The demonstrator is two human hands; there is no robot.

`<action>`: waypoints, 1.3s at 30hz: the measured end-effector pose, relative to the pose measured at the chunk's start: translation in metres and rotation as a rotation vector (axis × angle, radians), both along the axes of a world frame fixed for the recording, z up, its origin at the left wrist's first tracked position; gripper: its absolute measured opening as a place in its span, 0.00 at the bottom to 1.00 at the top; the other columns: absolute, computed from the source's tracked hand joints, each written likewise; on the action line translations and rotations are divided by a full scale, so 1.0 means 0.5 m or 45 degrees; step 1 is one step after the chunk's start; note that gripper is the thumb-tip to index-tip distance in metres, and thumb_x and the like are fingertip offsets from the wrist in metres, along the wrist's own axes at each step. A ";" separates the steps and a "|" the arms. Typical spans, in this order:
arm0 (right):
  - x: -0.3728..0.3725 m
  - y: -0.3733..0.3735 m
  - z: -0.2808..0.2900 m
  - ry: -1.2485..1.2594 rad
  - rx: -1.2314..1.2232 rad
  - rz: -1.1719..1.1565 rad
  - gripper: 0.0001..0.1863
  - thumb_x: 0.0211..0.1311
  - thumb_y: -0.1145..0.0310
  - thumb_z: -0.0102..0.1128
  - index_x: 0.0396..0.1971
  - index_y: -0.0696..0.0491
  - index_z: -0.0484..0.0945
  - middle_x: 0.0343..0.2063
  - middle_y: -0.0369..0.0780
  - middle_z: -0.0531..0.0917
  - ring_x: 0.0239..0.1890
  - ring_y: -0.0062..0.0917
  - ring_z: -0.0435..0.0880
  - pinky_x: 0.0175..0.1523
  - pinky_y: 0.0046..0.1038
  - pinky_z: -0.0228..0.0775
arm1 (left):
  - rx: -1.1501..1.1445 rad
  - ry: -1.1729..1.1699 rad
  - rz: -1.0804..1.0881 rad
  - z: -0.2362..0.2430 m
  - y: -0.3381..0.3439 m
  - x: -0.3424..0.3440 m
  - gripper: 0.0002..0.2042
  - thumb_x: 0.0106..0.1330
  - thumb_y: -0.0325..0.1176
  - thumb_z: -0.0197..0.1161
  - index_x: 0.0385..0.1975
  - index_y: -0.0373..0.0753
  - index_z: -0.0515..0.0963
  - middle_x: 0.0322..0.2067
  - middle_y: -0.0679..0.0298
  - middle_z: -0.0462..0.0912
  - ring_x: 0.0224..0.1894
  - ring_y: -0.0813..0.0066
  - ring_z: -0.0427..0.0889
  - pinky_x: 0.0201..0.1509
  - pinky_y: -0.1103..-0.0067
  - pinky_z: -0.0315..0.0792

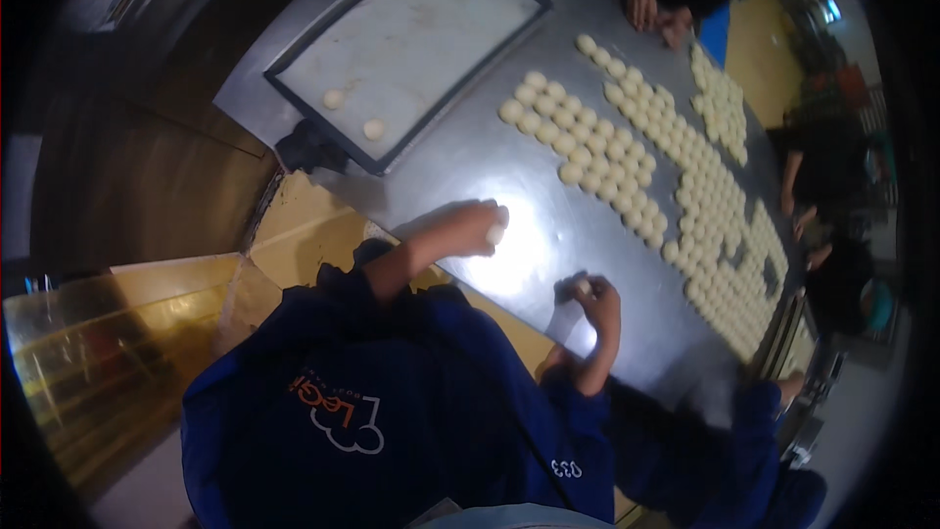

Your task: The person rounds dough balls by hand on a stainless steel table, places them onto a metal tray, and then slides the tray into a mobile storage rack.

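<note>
My left hand (468, 229) is over the steel tabletop, its fingers closed around a pale dough ball (495, 234) that shows at the fingertips. To the right and nearer the table's front edge, my right hand (599, 304) has its fingers curled on a small piece of dough (585, 287). Rows of round dough balls (587, 152) sit on the steel table (441, 176) beyond both hands. Two more dough balls, one of them this dough ball (373, 129), lie apart on a white, dark-rimmed tray (421, 29) at the far left.
A dark object (313, 147) stands by the tray's near corner. Across the table are a co-worker's hands (651, 12), with other people's arms along the right side. Another person's blue sleeve (754, 411) is close on my right. Yellowish floor (304, 216) shows beside the table.
</note>
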State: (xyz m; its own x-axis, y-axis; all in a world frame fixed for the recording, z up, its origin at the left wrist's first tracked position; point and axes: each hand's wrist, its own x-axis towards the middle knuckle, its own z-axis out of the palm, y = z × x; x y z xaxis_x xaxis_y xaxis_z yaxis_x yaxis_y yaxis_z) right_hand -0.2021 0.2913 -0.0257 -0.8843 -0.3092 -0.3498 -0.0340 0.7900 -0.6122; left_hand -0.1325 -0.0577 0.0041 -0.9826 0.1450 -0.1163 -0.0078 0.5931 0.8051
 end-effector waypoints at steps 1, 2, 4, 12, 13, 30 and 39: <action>0.006 -0.021 0.028 -0.046 -0.144 -0.044 0.16 0.54 0.67 0.70 0.40 0.58 0.80 0.35 0.42 0.85 0.37 0.30 0.84 0.46 0.29 0.74 | 0.084 0.026 -0.008 0.021 -0.031 0.021 0.17 0.49 0.26 0.67 0.41 0.39 0.75 0.39 0.57 0.78 0.45 0.53 0.77 0.49 0.67 0.72; 0.011 -0.046 0.057 -0.097 -0.286 -0.085 0.16 0.56 0.67 0.71 0.42 0.57 0.80 0.35 0.41 0.85 0.37 0.26 0.84 0.45 0.27 0.73 | 0.181 0.035 0.049 0.037 -0.077 0.043 0.18 0.49 0.26 0.68 0.43 0.39 0.75 0.40 0.58 0.78 0.46 0.56 0.78 0.49 0.67 0.72; 0.028 -0.104 0.098 -0.157 -0.438 -0.144 0.17 0.57 0.69 0.71 0.44 0.57 0.78 0.35 0.38 0.84 0.37 0.23 0.83 0.44 0.25 0.73 | 0.369 0.075 0.119 0.068 -0.190 0.095 0.21 0.50 0.26 0.70 0.46 0.39 0.75 0.41 0.59 0.78 0.48 0.60 0.78 0.49 0.69 0.73; 0.024 -0.441 0.159 -0.131 -0.381 0.040 0.18 0.56 0.71 0.71 0.46 0.58 0.77 0.36 0.38 0.83 0.38 0.21 0.81 0.43 0.24 0.74 | 0.012 0.463 0.928 0.055 -0.674 0.133 0.22 0.49 0.18 0.64 0.46 0.39 0.73 0.45 0.53 0.78 0.50 0.53 0.79 0.53 0.68 0.73; 0.024 -0.501 0.171 -0.142 -0.367 0.062 0.18 0.56 0.72 0.71 0.45 0.58 0.77 0.38 0.38 0.83 0.40 0.22 0.82 0.42 0.24 0.75 | -0.057 0.471 0.982 0.044 -0.712 0.117 0.21 0.49 0.18 0.64 0.46 0.38 0.73 0.45 0.53 0.78 0.50 0.51 0.78 0.53 0.67 0.73; 0.041 -0.747 0.192 -0.052 -0.468 0.025 0.16 0.59 0.71 0.69 0.46 0.57 0.77 0.46 0.38 0.81 0.46 0.24 0.81 0.49 0.27 0.76 | -0.160 0.128 0.510 -0.061 -0.875 0.001 0.07 0.52 0.23 0.64 0.32 0.38 0.79 0.35 0.55 0.79 0.42 0.53 0.80 0.46 0.66 0.74; -0.092 -0.884 0.153 0.228 -0.522 0.274 0.26 0.56 0.74 0.67 0.56 0.53 0.73 0.49 0.43 0.81 0.52 0.31 0.81 0.54 0.35 0.77 | 0.104 0.438 0.795 0.044 -0.859 0.161 0.17 0.58 0.21 0.65 0.48 0.37 0.77 0.42 0.58 0.80 0.43 0.65 0.81 0.48 0.74 0.75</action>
